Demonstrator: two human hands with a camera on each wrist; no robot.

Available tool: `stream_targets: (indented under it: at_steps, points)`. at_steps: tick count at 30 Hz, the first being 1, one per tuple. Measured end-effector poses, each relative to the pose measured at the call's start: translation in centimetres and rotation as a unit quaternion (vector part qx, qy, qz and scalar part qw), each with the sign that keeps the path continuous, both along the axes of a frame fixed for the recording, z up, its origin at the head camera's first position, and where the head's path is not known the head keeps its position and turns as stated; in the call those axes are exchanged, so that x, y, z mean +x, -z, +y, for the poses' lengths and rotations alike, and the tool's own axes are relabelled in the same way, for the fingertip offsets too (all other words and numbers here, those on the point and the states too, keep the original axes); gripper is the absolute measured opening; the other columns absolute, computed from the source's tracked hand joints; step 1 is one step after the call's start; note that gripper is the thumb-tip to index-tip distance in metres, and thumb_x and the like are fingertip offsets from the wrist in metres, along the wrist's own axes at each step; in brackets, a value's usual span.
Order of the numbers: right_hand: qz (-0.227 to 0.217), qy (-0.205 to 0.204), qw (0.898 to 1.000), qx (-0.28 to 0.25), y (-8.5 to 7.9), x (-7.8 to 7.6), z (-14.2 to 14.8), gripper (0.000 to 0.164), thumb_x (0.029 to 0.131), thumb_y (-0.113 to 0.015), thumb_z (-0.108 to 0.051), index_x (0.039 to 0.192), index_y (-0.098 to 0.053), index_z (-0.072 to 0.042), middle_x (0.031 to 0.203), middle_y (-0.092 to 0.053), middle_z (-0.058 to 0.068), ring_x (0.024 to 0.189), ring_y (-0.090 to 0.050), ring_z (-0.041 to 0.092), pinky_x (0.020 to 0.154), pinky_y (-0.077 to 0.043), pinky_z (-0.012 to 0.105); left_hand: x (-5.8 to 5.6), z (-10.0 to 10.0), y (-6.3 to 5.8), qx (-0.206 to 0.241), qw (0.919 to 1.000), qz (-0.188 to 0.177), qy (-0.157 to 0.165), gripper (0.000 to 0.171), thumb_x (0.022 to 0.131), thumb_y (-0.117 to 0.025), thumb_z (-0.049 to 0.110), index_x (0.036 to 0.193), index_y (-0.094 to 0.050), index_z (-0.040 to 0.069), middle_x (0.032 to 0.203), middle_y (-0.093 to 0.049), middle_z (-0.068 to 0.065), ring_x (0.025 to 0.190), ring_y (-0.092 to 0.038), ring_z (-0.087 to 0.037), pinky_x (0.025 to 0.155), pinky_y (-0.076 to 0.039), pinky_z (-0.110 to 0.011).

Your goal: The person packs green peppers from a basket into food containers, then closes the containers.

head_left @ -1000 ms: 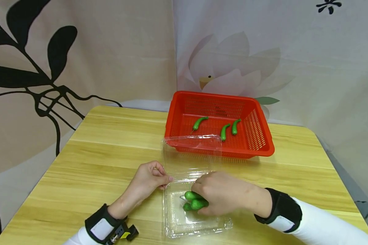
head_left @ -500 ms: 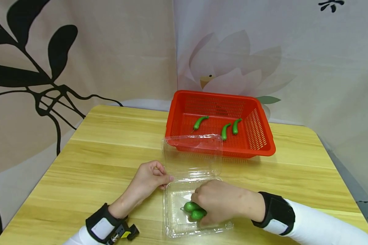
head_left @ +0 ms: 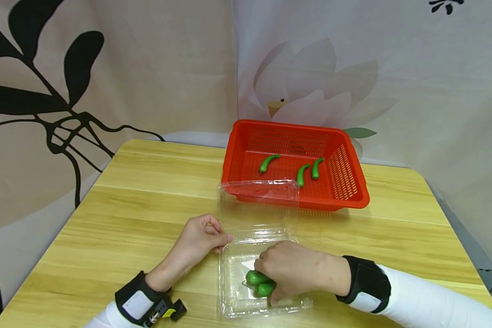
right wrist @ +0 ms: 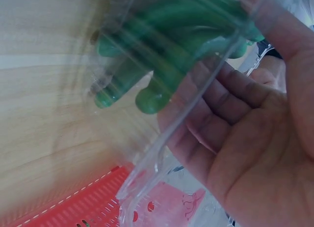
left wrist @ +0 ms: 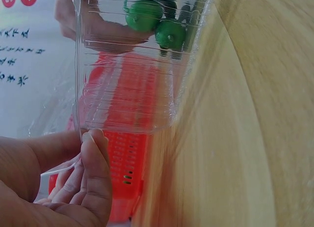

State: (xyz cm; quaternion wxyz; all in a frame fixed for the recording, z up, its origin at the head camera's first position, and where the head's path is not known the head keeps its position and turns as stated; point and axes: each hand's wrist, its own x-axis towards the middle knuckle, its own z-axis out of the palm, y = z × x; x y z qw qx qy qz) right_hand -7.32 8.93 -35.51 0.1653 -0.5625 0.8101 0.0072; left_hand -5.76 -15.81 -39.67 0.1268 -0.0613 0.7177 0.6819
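Head view shows a clear plastic box (head_left: 238, 306) sitting on a wood-patterned counter (head_left: 160, 173), its see-through lid (head_left: 258, 216) folded back on the side away from the person. At the left end of the box's hinge is the left hand (head_left: 201, 239), thumb and forefinger pinching the thin plastic edge there, the other fingers bent in toward the palm; the left wrist view shows this pinch close up. Over the right part of the box is the right hand (head_left: 297, 269), nearly closed around a bunch of green peppers (head_left: 257, 277), with thumb and fingers on either side of them. That bunch is inside the box, low down, with its rounded ends pointing toward the box's left wall. The right wrist view shows at least three peppers through the plastic; the exact count is hard to tell, as is whether they touch the bottom of the box.

Beyond the box stands a red basket (head_left: 346, 202), its near rim seen through the lid. Three loose peppers (head_left: 302, 176) lie in it, well apart from the box. Black straps (head_left: 366, 284) circle both wrists over white sleeves (head_left: 418, 294). Farthest behind the box hangs a pale cloth (head_left: 168, 68) printed with dark leaves and a flower.
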Motion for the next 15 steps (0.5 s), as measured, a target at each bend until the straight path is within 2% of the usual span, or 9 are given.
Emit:
stream_targets:
  at_steps: [8, 15]
  points:
    - [0.010, -0.007, 1.000, 0.001, 0.03, -0.13, 0.01, 0.049, 0.066, -0.098, -0.049, 0.090, -0.066, -0.022, 0.077, -0.057, -0.017, 0.071, -0.051, -0.002, 0.071, -0.050, 0.022, -0.02, 0.02, 0.03, 0.001, 1.0000, -0.002, -0.001, 0.023, 0.089, -0.080, -0.003, 0.093, -0.057, -0.003, 0.085, -0.075, -0.021, 0.063, -0.065, -0.017, 0.060, -0.057, -0.027]
    - [0.008, -0.014, 1.000, 0.000, 0.03, -0.15, -0.06, 0.044, 0.068, -0.098, -0.043, 0.092, -0.068, -0.022, 0.079, -0.059, -0.017, 0.072, -0.053, -0.002, 0.075, -0.051, 0.022, 0.05, 0.03, -0.04, -0.003, 1.0000, -0.003, -0.008, 0.023, 0.088, -0.081, -0.003, 0.093, -0.058, -0.003, 0.085, -0.076, -0.021, 0.063, -0.066, -0.018, 0.060, -0.057, -0.027]
